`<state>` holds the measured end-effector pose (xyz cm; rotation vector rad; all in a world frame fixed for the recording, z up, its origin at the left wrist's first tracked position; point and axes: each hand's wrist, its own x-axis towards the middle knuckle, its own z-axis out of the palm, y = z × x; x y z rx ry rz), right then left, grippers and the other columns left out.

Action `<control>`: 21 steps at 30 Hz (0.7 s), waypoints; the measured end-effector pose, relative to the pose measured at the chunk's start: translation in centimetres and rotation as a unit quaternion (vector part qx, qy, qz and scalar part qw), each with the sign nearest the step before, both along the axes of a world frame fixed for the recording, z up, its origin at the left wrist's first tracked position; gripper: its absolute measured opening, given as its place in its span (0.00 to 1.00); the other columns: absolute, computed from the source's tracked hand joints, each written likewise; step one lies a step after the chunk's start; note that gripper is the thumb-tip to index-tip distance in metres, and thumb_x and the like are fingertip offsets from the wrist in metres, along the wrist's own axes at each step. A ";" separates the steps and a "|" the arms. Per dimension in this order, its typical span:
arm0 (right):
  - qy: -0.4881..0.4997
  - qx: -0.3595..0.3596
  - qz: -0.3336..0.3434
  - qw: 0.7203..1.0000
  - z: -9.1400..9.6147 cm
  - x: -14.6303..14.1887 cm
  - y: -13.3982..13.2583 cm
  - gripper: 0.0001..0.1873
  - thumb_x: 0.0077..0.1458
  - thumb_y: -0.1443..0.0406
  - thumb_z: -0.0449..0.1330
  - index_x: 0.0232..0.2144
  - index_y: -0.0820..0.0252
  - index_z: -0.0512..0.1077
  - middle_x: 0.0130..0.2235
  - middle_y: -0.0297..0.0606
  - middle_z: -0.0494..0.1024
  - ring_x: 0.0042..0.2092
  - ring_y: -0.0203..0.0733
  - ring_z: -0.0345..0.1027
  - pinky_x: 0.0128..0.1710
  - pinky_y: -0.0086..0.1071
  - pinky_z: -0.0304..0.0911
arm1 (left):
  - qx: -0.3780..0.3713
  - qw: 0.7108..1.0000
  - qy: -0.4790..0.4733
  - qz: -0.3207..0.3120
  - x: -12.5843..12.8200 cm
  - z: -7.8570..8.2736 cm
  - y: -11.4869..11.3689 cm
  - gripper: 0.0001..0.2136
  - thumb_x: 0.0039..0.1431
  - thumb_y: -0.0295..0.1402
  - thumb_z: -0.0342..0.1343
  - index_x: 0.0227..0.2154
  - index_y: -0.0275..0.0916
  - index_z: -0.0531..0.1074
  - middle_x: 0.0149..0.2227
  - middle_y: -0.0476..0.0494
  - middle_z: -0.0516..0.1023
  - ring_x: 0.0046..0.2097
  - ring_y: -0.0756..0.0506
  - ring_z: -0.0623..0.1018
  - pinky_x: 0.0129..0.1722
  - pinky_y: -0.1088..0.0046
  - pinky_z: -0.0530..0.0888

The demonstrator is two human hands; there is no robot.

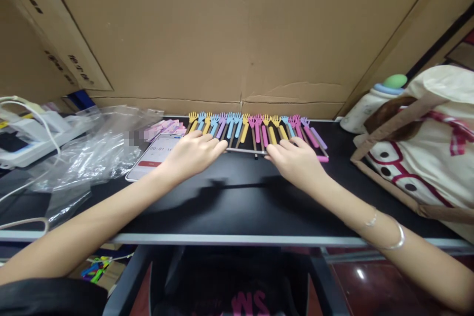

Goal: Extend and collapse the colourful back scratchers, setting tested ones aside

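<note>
A telescopic back scratcher (245, 151) is stretched level between my two hands, its thin metal rod showing in the gap. My left hand (197, 154) is closed around the rod's left part, and the fingers hide that end. On the other side, my right hand (296, 159) grips the scratcher near its pink handle (323, 159), which sticks out past the palm. Just behind my hands lies a row of several back scratchers (237, 127) with yellow, blue, purple and pink claws pointing to the back.
A phone (146, 157) showing a timer lies left of my left hand, with pink packets (166, 128) behind it. Clear plastic bags (99, 148) and a power strip (33, 140) are further left. At right stand a bottle (366, 108) and a cream bag (437, 158). Cardboard (222, 34) walls the back.
</note>
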<state>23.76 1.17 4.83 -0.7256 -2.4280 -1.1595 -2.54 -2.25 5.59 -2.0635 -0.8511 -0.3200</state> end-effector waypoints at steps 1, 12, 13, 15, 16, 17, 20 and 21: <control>0.005 0.003 0.005 1.000 0.0 -0.2 -0.3 0.15 0.63 0.65 0.51 0.24 0.60 0.68 0.21 0.33 0.68 0.27 0.37 0.58 0.34 0.32 0.48 | -0.001 1.000 -0.003 -0.006 0.2 0.1 -0.1 0.11 0.59 0.21 0.47 0.24 0.39 0.67 0.19 0.50 0.70 0.24 0.48 0.72 0.27 0.72 0.64; 0.052 0.035 -0.171 0.983 0.6 16.4 3.4 0.28 0.65 0.54 0.39 0.24 0.59 0.70 0.22 0.41 0.71 0.24 0.38 0.58 0.23 0.31 0.44 | 0.061 0.980 -0.006 0.190 -12.5 1.9 -3.4 0.18 0.66 0.29 0.39 0.20 0.40 0.61 0.18 0.51 0.64 0.24 0.52 0.67 0.26 0.71 0.61; 0.050 0.042 -0.164 0.984 0.6 17.0 3.2 0.26 0.64 0.54 0.41 0.25 0.59 0.70 0.22 0.41 0.72 0.24 0.38 0.59 0.23 0.31 0.45 | 0.057 0.979 -0.008 0.195 -13.1 1.9 -3.5 0.18 0.66 0.29 0.38 0.19 0.40 0.60 0.18 0.51 0.63 0.24 0.52 0.66 0.26 0.71 0.61; 0.058 0.041 -0.164 0.984 1.0 17.2 2.4 0.23 0.64 0.56 0.42 0.27 0.59 0.71 0.25 0.42 0.74 0.25 0.40 0.61 0.24 0.32 0.47 | 0.048 0.979 -0.018 0.199 -13.8 1.9 -3.4 0.18 0.66 0.30 0.37 0.20 0.41 0.61 0.19 0.51 0.64 0.25 0.51 0.68 0.27 0.71 0.62; 0.065 0.031 -0.170 0.983 1.3 16.9 2.1 0.22 0.64 0.57 0.42 0.28 0.58 0.71 0.26 0.42 0.74 0.26 0.41 0.62 0.25 0.33 0.48 | 0.044 0.976 -0.025 0.210 -13.9 1.9 -3.1 0.17 0.66 0.30 0.37 0.21 0.41 0.62 0.21 0.50 0.66 0.27 0.50 0.69 0.28 0.70 0.62; 0.072 0.019 -0.177 0.981 1.6 16.3 1.8 0.22 0.64 0.58 0.42 0.29 0.58 0.71 0.27 0.43 0.75 0.27 0.42 0.63 0.26 0.34 0.48 | 0.041 0.975 -0.029 0.214 -13.9 1.9 -2.7 0.17 0.66 0.30 0.36 0.23 0.42 0.64 0.23 0.50 0.69 0.28 0.49 0.70 0.28 0.70 0.63; 0.074 0.012 -0.161 0.984 2.6 13.1 1.2 0.22 0.65 0.59 0.41 0.29 0.57 0.71 0.28 0.42 0.76 0.27 0.42 0.63 0.27 0.34 0.49 | 0.021 0.980 -0.038 0.193 -12.6 1.6 -0.9 0.16 0.66 0.31 0.37 0.30 0.43 0.69 0.28 0.49 0.75 0.31 0.48 0.73 0.28 0.70 0.64; 0.067 0.017 -0.140 0.988 2.7 11.6 1.1 0.21 0.65 0.59 0.42 0.28 0.58 0.71 0.27 0.41 0.75 0.26 0.41 0.62 0.27 0.33 0.49 | -0.003 0.985 -0.058 0.160 -11.5 1.5 -0.3 0.15 0.66 0.31 0.38 0.32 0.43 0.70 0.28 0.49 0.76 0.31 0.48 0.73 0.28 0.70 0.64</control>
